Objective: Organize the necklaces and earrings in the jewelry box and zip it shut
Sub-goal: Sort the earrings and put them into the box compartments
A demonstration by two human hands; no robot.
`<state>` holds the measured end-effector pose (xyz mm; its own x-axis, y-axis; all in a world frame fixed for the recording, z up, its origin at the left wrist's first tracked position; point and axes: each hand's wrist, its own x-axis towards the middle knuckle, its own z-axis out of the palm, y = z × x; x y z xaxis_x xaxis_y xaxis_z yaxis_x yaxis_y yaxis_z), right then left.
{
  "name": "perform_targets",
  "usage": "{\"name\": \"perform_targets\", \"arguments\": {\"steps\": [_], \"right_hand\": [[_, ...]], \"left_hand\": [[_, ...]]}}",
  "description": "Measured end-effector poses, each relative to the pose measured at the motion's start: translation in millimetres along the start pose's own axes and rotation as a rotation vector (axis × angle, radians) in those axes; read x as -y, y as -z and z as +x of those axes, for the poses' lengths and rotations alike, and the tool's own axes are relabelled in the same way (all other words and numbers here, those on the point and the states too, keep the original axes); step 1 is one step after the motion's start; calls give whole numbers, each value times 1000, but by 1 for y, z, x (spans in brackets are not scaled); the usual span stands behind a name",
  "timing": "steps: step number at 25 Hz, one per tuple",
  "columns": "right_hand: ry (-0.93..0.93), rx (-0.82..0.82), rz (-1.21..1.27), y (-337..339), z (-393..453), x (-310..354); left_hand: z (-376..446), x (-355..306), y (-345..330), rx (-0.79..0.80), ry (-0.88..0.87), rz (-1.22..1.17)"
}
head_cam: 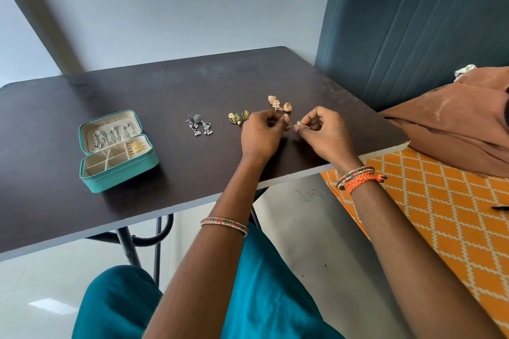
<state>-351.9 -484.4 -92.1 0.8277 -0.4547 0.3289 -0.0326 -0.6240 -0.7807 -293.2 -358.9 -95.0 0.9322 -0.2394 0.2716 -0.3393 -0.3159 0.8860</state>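
Head view, places given from the jewelry box (117, 150). The box is lying open on the dark table (55, 107), chains hanging in its lid, gold earrings (137, 147) sitting in one tray compartment. Right of it: silver earrings (199, 125); further right, green-and-gold earrings (239, 117); furthest right, gold leaf earrings (279, 104). Left hand (260, 133) and right hand (323, 132) are hovering near these last, fingers curled, each pinching an end of a small stone earring (298, 124). Bangles are circling both wrists.
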Motion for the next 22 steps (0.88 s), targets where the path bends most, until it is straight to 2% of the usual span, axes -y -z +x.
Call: {"name": "perform_targets", "arguments": {"steps": [6, 10, 14, 17, 22], "right_hand": [[3, 40, 401, 1, -14, 19], [-41, 181, 558, -14, -36, 44], [-119, 346, 666, -37, -50, 67], [-126, 459, 648, -56, -53, 82], [-75, 599, 522, -81, -51, 105]], "left_hand": [[-25, -4, 20, 19, -19, -126], [-50, -1, 53, 2, -4, -144], [-67, 7, 101, -4, 93, -81], [-72, 12, 133, 47, 181, 62], [-80, 26, 157, -44, 223, 202]]}}
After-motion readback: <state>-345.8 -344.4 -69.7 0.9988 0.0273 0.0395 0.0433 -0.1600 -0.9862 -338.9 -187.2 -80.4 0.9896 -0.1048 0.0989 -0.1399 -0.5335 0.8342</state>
